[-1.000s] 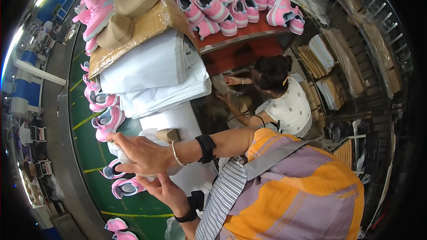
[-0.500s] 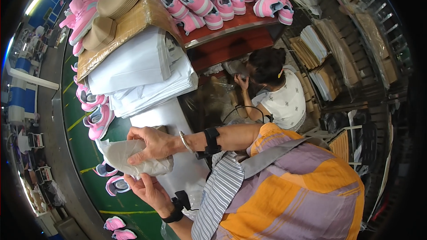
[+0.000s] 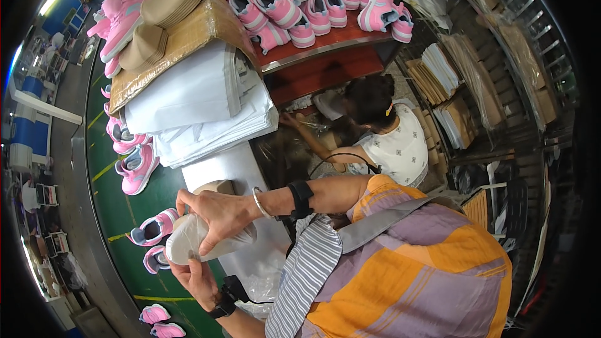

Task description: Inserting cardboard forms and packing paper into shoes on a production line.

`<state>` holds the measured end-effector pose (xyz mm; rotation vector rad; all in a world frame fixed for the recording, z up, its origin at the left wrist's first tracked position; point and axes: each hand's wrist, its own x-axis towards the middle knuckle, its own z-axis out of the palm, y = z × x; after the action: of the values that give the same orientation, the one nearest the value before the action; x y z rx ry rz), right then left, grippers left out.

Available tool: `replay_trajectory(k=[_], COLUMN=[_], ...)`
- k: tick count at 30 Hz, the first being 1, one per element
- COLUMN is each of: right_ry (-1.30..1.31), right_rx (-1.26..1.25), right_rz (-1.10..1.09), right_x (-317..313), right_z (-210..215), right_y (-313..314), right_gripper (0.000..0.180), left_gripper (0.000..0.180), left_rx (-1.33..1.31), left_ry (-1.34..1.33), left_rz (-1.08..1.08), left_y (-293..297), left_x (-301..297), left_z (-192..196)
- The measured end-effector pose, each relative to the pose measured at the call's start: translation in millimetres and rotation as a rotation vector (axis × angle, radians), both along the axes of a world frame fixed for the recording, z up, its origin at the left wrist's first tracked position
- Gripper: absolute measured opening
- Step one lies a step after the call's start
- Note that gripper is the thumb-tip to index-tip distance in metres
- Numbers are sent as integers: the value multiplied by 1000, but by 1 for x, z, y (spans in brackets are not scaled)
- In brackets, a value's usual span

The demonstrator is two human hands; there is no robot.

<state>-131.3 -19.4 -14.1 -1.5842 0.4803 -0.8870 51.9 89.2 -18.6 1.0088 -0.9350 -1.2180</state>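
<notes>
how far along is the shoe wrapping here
Looks mid-way, as far as I can tell. Both hands, right hand above and left hand beneath, grip a white tissue-wrapped bundle. Unwrapped pink sneakers lie on the green belt; a white paper stack remains.

Matt white paper wrap [image 3: 206, 241], rough brown cardboard box [image 3: 188, 37], glossy green belt [image 3: 134, 213], smooth stacked paper sheets [image 3: 200, 106].

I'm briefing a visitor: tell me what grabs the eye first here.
Pink shoes crowd the red table at the top, and more ride the green belt on the left. In the middle, both hands clasp a white bundle: the right hand on top, the left hand beneath. A stack of white paper sits above them, and a seated person bends under the table.
</notes>
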Motion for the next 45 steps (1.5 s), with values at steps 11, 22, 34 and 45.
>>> replay_trajectory(k=[11, 22, 34, 45], right_ry=[115, 247, 714, 933], right_rx=[-214, -782, -702, -960], right_rz=[11, -86, 156, 401], right_x=[0, 13, 134, 317], right_z=[1, -1, -7, -98], right_y=[-2, 2, -111, -139], right_gripper=[77, 57, 58, 52], left_gripper=[52, 35, 17, 38], left_rx=[65, 68, 303, 448], left_ry=[68, 227, -561, -1194], left_rz=[110, 231, 704, 658], left_y=[-1, -13, -29, -157], left_x=[6, 16, 180, 262], left_z=[6, 14, -51, -138])
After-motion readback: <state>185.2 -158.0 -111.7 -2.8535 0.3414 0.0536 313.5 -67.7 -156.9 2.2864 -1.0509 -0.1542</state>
